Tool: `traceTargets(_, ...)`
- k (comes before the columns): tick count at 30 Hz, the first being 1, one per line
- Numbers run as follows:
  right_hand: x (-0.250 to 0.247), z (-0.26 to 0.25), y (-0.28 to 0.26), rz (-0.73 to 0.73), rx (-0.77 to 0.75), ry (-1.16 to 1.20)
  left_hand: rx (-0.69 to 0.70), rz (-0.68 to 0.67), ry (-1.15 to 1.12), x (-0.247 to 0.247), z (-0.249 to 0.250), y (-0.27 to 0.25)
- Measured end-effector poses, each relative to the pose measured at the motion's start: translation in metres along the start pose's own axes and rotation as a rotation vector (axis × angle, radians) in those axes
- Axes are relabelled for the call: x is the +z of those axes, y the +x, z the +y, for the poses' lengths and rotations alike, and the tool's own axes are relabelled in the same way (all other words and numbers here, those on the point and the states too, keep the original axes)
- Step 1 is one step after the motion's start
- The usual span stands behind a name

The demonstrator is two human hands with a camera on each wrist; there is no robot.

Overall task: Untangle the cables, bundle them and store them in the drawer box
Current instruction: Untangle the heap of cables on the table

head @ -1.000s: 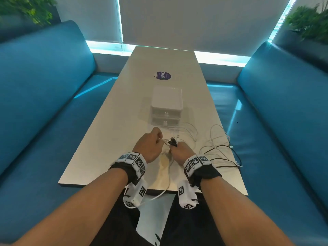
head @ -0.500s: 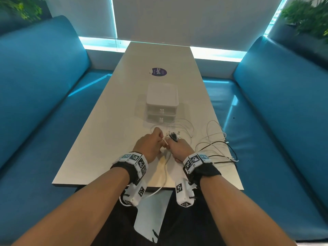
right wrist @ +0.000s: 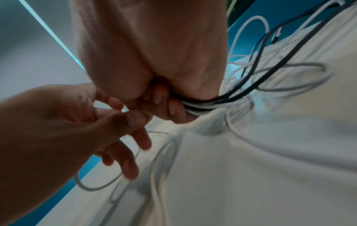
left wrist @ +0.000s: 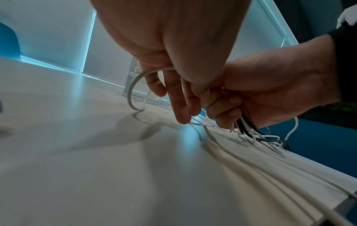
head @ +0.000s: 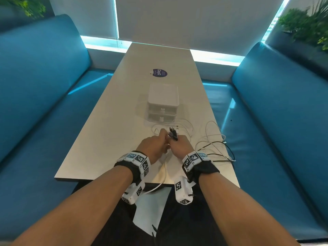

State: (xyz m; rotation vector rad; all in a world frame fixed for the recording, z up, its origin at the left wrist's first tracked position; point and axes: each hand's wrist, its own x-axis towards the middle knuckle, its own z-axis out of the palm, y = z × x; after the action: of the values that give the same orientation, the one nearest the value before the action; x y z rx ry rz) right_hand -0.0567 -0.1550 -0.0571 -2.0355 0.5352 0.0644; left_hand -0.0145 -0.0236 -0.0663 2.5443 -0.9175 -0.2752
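Setting: long pale table (head: 113, 132) between two blue benches (head: 40, 96), lowered blinds and a strip of window light at the far end.
Right fingers: curled tight into a fist around several cables at once, white and black strands (right wrist: 201, 105) squeezed together under the palm; plug ends (head: 173, 134) stick up out of the top of the fist in the head view.
Right hand: the right hand (head: 181, 148) sits low over the table's near middle, touching the left hand.
Left fingers: thumb and forefinger pinch a single white cable (left wrist: 135, 85) which arcs out in a loop and touches down on the table; the other left fingers (left wrist: 181, 105) hang straighter, tips pointing at the table.
Left hand: the left hand (head: 152, 148) is pressed up against the right one, knuckles meeting near the plug ends.
Loose cables: a tangle of white and black loops (head: 214, 144) spreads over the table to the right of the right hand, some reaching the table's right edge; one white strand (head: 159, 185) runs between the wrists and off the near edge.
Drawer box: the white two-drawer box (head: 163, 102) stands on the table just beyond the hands, both drawers closed, with thin white loops lying in front of it.
Farther off: a dark round sticker (head: 159, 73) lies on the table past the box; green plants (head: 305, 23) sit behind the benches.
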Motion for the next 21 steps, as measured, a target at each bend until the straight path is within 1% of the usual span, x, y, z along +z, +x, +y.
traceTargets(1,-0.004,-0.001,0.002,0.031,-0.022,-0.107,-0.01,-0.023,0.013,0.0,0.0,0.0)
traceTargets(3,-0.015,-0.004,0.007,0.121,-0.04,-0.415,-0.04,-0.084,0.063,-0.003,-0.006,0.001)
traceTargets(4,-0.022,-0.005,0.008,0.152,-0.031,-0.508,-0.039,-0.106,0.079,-0.005,-0.011,0.001)
traceTargets(5,-0.028,-0.005,0.009,0.157,-0.018,-0.54,-0.023,-0.11,0.075,-0.008,-0.017,0.001)
traceTargets(7,-0.036,-0.008,0.011,0.114,-0.043,-0.504,0.027,-0.072,0.048,-0.013,-0.021,0.002)
traceTargets(9,-0.036,-0.014,0.009,0.056,-0.12,-0.392,0.072,-0.057,0.049,-0.014,-0.015,0.004)
traceTargets(11,-0.032,-0.019,0.006,0.005,-0.184,-0.294,0.082,-0.07,0.028,-0.007,-0.005,0.007)
traceTargets(14,-0.028,-0.022,0.002,-0.039,-0.233,-0.171,0.069,-0.092,-0.034,0.005,0.005,0.009)
traceTargets(16,-0.026,-0.019,0.002,-0.021,-0.232,-0.063,0.042,-0.089,-0.045,0.008,0.007,0.008)
traceTargets(18,-0.023,-0.016,0.003,-0.006,-0.197,0.052,0.004,-0.085,-0.07,0.009,0.006,0.008)
traceTargets(21,-0.022,-0.016,0.0,-0.036,-0.18,0.099,-0.024,-0.116,-0.081,0.01,0.003,0.007)
